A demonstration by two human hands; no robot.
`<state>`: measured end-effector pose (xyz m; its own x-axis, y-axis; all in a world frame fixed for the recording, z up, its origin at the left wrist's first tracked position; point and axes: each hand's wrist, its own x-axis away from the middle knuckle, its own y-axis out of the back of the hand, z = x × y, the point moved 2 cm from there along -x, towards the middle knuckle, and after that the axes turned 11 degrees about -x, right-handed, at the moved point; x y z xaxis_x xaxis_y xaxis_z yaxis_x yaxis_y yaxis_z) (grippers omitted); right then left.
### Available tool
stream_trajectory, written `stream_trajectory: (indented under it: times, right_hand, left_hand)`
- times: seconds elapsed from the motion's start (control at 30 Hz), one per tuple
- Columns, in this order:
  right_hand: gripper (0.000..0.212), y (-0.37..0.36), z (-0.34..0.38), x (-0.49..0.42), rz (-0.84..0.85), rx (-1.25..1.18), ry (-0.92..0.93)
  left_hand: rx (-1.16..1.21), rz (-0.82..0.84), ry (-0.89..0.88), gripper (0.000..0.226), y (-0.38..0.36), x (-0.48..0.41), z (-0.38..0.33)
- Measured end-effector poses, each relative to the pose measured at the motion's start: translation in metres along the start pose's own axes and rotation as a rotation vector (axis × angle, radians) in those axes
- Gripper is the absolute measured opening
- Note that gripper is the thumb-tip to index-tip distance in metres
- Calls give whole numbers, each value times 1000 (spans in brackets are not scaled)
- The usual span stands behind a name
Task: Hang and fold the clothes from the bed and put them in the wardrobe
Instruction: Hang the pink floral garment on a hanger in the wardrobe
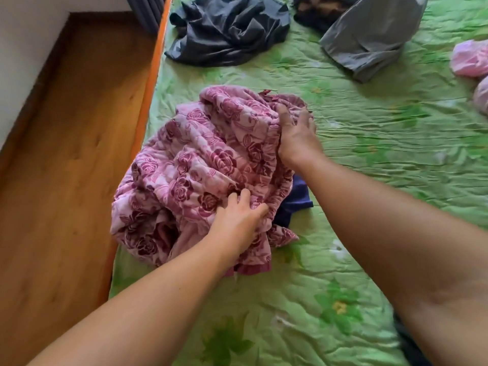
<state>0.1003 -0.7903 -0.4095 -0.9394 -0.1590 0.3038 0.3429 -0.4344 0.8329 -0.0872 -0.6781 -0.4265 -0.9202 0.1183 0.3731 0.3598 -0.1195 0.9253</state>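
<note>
A crumpled pink garment with dark rose print [195, 165] lies heaped on the green bed cover [369, 143] near the bed's left edge. My left hand [237, 220] grips a fold at its near side, fingers curled into the cloth. My right hand [295, 130] holds its far right edge, thumb tucked under the fabric. A dark blue cloth [295, 199] peeks out from under the heap on the right.
At the far side of the bed lie a dark navy garment [229, 30], a grey garment [369, 38] and a dark brown piece [319, 9]. Pink items [470, 59] sit at the right edge. Wooden floor [68, 159] runs along the orange bed frame [148, 85].
</note>
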Motion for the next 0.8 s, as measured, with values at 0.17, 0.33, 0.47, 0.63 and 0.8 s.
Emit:
stream_trajectory:
  times: [0.17, 0.33, 0.47, 0.63, 0.8]
  right_hand:
    - [61, -10, 12, 6, -27, 120, 183]
    - [43, -8, 11, 46, -17, 141, 257]
    - [46, 35, 14, 82, -22, 170, 229]
    - [38, 108, 47, 130, -81, 267, 342]
    - [29, 187, 107, 186, -172, 143, 439]
  left_hand:
    - [26, -33, -20, 48, -18, 12, 21]
    - [124, -68, -14, 50, -5, 44, 41]
    - [170, -115, 80, 64, 19, 92, 71]
    - [164, -215, 169, 65, 95, 153, 116]
    - [103, -360, 265, 61, 199, 204, 147]
